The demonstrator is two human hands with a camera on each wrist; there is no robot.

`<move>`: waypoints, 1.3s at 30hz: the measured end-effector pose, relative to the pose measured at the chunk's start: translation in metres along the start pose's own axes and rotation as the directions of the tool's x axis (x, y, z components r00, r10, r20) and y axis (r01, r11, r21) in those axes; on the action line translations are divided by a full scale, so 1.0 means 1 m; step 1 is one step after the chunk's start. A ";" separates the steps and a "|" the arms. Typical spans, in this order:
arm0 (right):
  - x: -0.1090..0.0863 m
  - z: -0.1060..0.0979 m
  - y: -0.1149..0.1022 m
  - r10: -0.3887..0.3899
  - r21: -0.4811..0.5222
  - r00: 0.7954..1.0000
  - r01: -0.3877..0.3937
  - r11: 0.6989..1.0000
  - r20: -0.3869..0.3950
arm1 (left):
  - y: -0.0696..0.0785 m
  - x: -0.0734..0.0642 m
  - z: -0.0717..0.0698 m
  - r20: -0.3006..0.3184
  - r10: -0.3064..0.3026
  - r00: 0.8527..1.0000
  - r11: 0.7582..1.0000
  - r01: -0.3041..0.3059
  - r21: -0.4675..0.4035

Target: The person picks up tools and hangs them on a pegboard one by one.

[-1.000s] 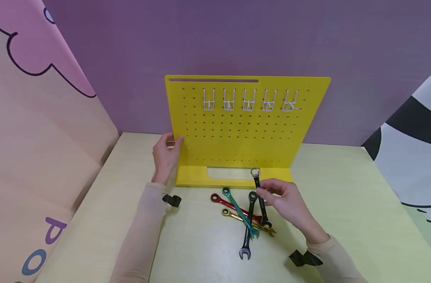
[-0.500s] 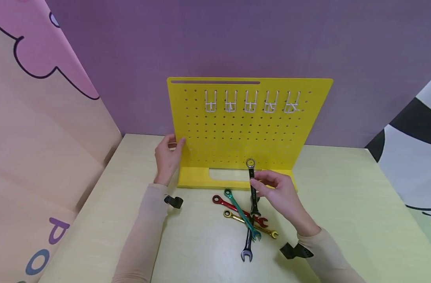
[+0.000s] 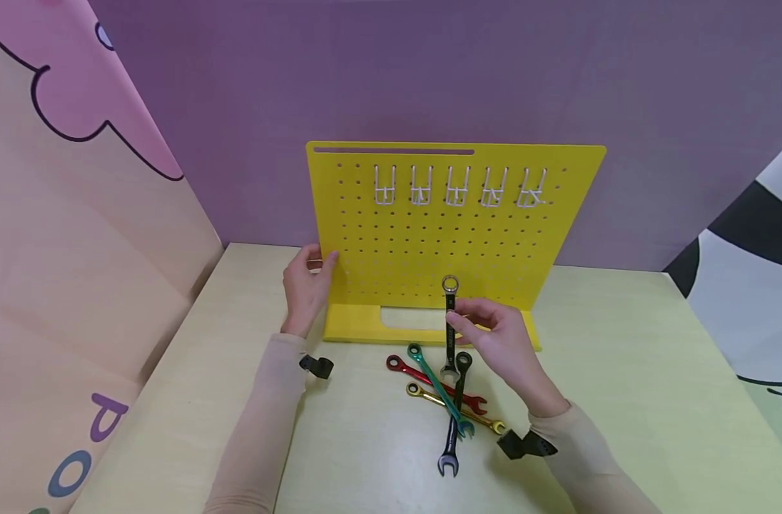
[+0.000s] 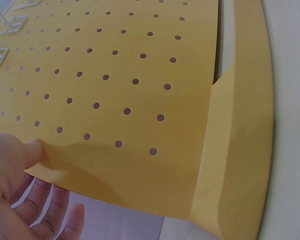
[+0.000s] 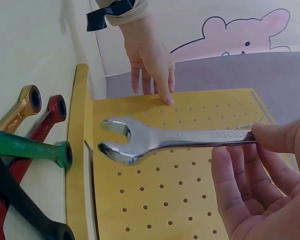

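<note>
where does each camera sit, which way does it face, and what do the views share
Head: worn on the head, facing forward and down at the yellow pegboard, held wrench and loose wrenches; left hand, right hand and sleeved forearms show.
Left wrist: on that wrist, facing across the yellow pegboard's front; left hand shows at its edge.
Right wrist: on that wrist, facing the held wrench and yellow pegboard; right hand shows, left hand beyond.
Shared: head and right wrist both show the held wrench and loose wrenches.

The head camera looks forward and down from above; nearer wrist cameras share its yellow pegboard (image 3: 447, 221).
</note>
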State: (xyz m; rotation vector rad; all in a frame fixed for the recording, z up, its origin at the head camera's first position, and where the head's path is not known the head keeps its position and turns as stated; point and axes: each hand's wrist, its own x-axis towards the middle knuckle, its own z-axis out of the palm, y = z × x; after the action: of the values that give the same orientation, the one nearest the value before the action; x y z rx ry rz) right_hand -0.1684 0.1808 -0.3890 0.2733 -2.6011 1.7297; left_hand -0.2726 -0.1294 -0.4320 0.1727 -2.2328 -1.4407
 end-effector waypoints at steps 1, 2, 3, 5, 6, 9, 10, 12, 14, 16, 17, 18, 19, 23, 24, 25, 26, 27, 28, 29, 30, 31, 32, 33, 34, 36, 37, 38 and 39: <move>0.001 0.000 -0.001 0.000 0.004 1.000 0.000 1.000 -0.002 | 0.000 0.000 0.000 0.000 -0.001 1.000 1.000 0.001 -0.001; 0.002 0.001 -0.001 0.001 0.006 1.000 -0.001 1.000 -0.003 | 0.000 0.000 0.000 -0.001 0.000 1.000 1.000 0.000 -0.002; 0.003 0.001 -0.002 0.002 0.008 1.000 -0.002 1.000 -0.005 | 0.001 0.000 0.000 -0.001 0.001 1.000 1.000 -0.001 -0.003; 0.005 0.002 -0.002 0.002 0.011 1.000 -0.002 1.000 -0.008 | 0.001 0.000 0.000 0.000 0.004 1.000 1.000 -0.004 -0.003; 0.005 0.003 -0.003 0.000 0.010 1.000 0.000 1.000 -0.010 | 0.001 0.001 0.000 0.001 0.004 1.000 1.000 -0.004 -0.003; 0.009 0.004 -0.005 -0.013 0.007 1.000 0.013 1.000 -0.016 | 0.000 0.001 0.000 0.004 0.007 1.000 1.000 -0.007 0.001; 0.010 0.004 -0.006 -0.019 0.006 1.000 0.019 1.000 -0.019 | 0.000 0.001 0.000 0.004 0.007 1.000 1.000 -0.007 -0.001; 0.012 0.006 -0.008 -0.031 0.010 0.999 0.031 0.999 -0.025 | 0.000 0.001 0.000 0.002 0.009 1.000 1.000 -0.009 -0.003; 0.015 0.007 -0.011 -0.036 0.017 0.999 0.036 0.999 -0.028 | -0.001 0.001 0.000 0.001 0.010 1.000 1.000 -0.010 -0.010; 0.018 0.009 -0.014 -0.035 0.027 0.999 0.036 0.999 -0.028 | -0.001 0.001 0.001 0.000 0.010 1.000 1.000 -0.010 -0.012; 0.018 0.009 -0.015 -0.033 0.033 0.999 0.034 0.999 -0.027 | -0.001 0.001 0.001 0.000 0.011 1.000 1.000 -0.011 -0.013; 0.020 0.010 -0.016 -0.028 0.038 0.999 0.029 0.999 -0.027 | -0.002 0.001 0.001 0.000 0.011 1.000 1.000 -0.011 -0.014; 0.020 0.011 -0.017 -0.024 0.040 0.999 0.025 0.999 -0.026 | -0.002 0.000 0.002 -0.001 0.009 1.000 1.000 -0.009 -0.013; 0.024 0.013 -0.021 -0.016 0.053 0.999 0.018 0.998 -0.029 | -0.001 0.000 0.001 -0.003 0.008 1.000 1.000 -0.008 -0.012; 0.025 0.014 -0.022 -0.016 0.060 0.999 0.018 0.998 -0.032 | 0.000 0.000 0.001 -0.003 0.008 1.000 1.000 -0.008 -0.012; 0.026 0.014 -0.022 -0.018 0.066 0.999 0.021 0.998 -0.033 | 0.000 0.000 0.001 -0.002 0.009 1.000 1.000 -0.009 -0.014; 0.027 0.015 -0.023 -0.019 0.073 0.999 0.022 0.997 -0.035 | 0.000 0.000 0.000 -0.001 0.010 1.000 1.000 -0.010 -0.018; 0.028 0.016 -0.024 -0.022 0.081 0.999 0.025 0.996 -0.036 | 0.000 0.000 0.000 -0.001 0.010 1.000 1.000 -0.010 -0.019; 0.029 0.016 -0.024 -0.022 0.091 0.999 0.025 0.995 -0.037 | 0.000 0.000 0.000 0.000 0.010 1.000 1.000 -0.010 -0.021; 0.030 0.017 -0.025 -0.023 0.100 0.999 0.026 0.995 -0.037 | 0.000 0.000 0.000 0.000 0.012 1.000 1.000 -0.012 -0.023; 0.031 0.017 -0.026 -0.024 0.105 0.999 0.028 0.994 -0.035 | -0.001 0.000 0.000 -0.001 0.012 1.000 1.000 -0.012 -0.024; 0.032 0.018 -0.026 -0.025 0.109 0.999 0.028 0.994 -0.032 | -0.001 0.000 0.000 -0.001 0.011 1.000 1.000 -0.011 -0.025; 0.033 0.019 -0.027 -0.024 0.113 0.999 0.027 0.993 -0.029 | -0.002 0.000 0.000 -0.001 0.011 1.000 1.000 -0.011 -0.025; 0.034 0.019 -0.028 -0.026 0.117 0.999 0.028 0.993 -0.026 | -0.002 0.000 0.000 -0.003 0.011 1.000 1.000 -0.011 -0.024; 0.035 0.020 -0.029 -0.024 0.117 0.999 0.027 0.993 -0.024 | -0.003 0.000 0.000 -0.004 0.011 1.000 1.000 -0.011 -0.024; 0.037 0.021 -0.030 -0.021 0.116 1.000 0.024 0.993 -0.021 | -0.003 0.001 0.000 -0.005 0.006 1.000 1.000 -0.006 -0.023; 0.039 0.022 -0.031 -0.018 0.118 1.000 0.020 0.993 -0.019 | -0.003 0.001 0.001 -0.006 0.005 1.000 1.000 -0.005 -0.023; 0.040 0.022 -0.032 -0.015 0.120 1.000 0.017 0.993 -0.019 | -0.003 0.001 0.001 -0.006 0.003 1.000 1.000 -0.004 -0.023; 0.041 0.023 -0.033 -0.012 0.119 1.000 0.014 0.993 -0.021 | -0.003 0.001 0.001 -0.006 0.001 1.000 1.000 -0.002 -0.024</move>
State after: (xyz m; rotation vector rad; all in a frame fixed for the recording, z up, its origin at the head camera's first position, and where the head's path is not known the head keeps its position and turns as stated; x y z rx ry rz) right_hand -0.2023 0.1417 -0.3638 0.2718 -2.4804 1.8772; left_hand -0.2740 -0.1300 -0.4347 0.1676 -2.2094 -1.4631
